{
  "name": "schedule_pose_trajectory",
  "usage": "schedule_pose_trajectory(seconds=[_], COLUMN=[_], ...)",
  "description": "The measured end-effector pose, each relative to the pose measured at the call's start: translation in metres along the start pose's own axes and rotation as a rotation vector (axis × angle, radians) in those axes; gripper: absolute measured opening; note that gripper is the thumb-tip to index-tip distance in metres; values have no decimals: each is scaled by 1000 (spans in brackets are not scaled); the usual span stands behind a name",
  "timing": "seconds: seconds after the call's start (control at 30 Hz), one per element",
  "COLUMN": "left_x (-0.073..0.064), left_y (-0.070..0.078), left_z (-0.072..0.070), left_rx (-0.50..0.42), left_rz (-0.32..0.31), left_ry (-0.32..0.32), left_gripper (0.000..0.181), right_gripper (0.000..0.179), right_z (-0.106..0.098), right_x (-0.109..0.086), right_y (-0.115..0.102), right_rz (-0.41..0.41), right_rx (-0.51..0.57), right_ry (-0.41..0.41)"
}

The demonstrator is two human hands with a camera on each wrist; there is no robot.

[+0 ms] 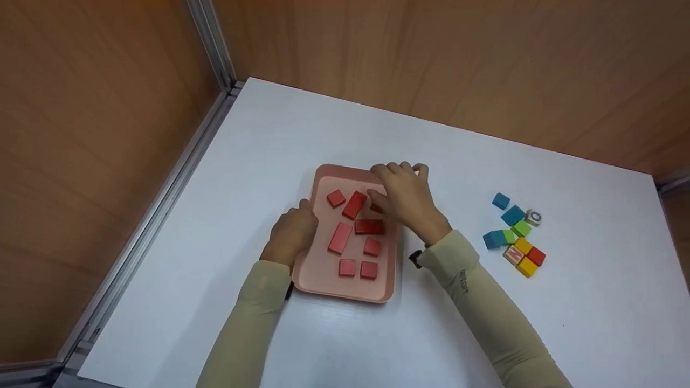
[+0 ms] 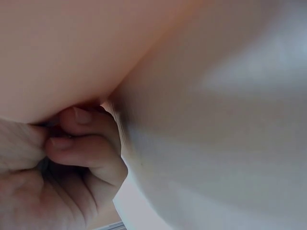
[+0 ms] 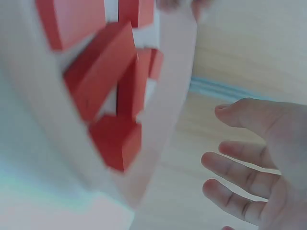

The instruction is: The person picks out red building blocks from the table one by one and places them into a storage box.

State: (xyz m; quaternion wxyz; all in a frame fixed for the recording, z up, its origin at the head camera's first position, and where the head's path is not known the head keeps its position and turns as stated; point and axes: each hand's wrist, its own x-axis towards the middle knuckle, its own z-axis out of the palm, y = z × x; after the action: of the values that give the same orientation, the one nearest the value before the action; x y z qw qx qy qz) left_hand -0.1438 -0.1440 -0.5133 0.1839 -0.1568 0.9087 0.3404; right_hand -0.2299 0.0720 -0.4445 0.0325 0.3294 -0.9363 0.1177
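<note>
A pink tray (image 1: 318, 277) lies on the white table with several red and pinkish-red wooden blocks (image 1: 369, 227) inside. At its left side my left hand (image 1: 294, 233) grips the edge; in the left wrist view the fingers (image 2: 93, 153) curl in against the tray's wall. Over the far right corner hovers my right hand (image 1: 407, 196), its fingers spread and nothing between them. Beneath its thumb a red block (image 1: 376, 208) is partly hidden. The right wrist view has a red cube (image 3: 115, 141) inside the tray, apart from the fingertips.
To the right of the tray lies a loose group of small blocks: blue ones (image 1: 512, 215), green ones, yellow ones (image 1: 526, 267), a red one (image 1: 536, 256) and two lettered cubes. Wooden panels (image 1: 431, 59) stand along the table's back and left, with a metal rail (image 1: 161, 215) at the left edge.
</note>
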Motion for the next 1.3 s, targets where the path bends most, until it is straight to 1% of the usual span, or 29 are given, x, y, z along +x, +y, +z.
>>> schedule_pose_trajectory(seconds=[0.1,0.2,0.37,0.5,0.63,0.7,0.8,0.9,0.97,1.03,1.1,1.17,1.23,1.3], left_x=[0,1,1,0,0,1,1,1,1,1,1,0,0,1], left_y=[-3,-6,-10,-12,-14,-16,-20,-25,-27,-30,-31,-31,-32,-32], left_z=[-2,-3,-4,-4,-4,-4,-5,-7,-7,-9,-10,-10,-11,-11], left_rx=[22,33,-28,-43,-17,14,32,30,19,28,60,82,90,69], left_rz=[-3,-15,-56,-63,-39,-17,-11,-7,-3,11,37,50,49,27], left_ry=[-7,-25,-56,-60,-52,-41,-30,-20,-8,10,31,40,36,18], left_gripper=[28,30,32,32,32,32,30,29,29,29,29,28,28,28], right_gripper=[41,43,46,44,39,37,39,43,45,45,45,43,43,44], right_z=[-8,-15,-21,-21,-20,-19,-20,-20,-19,-18,-16,-14,-11,-8], right_x=[-9,-21,-50,-79,-114,-132,-154,-172,-182,-190,-198,-205,-211,-216], right_y=[12,26,56,83,110,122,136,148,157,165,173,180,186,191], right_rz=[34,89,204,275,332,380,473,566,613,652,681,698,707,712], right_rx=[-2,-7,19,34,22,27,50,71,79,87,91,98,113,136], right_ry=[39,70,77,100,159,171,138,90,64,44,19,-8,-40,-73])
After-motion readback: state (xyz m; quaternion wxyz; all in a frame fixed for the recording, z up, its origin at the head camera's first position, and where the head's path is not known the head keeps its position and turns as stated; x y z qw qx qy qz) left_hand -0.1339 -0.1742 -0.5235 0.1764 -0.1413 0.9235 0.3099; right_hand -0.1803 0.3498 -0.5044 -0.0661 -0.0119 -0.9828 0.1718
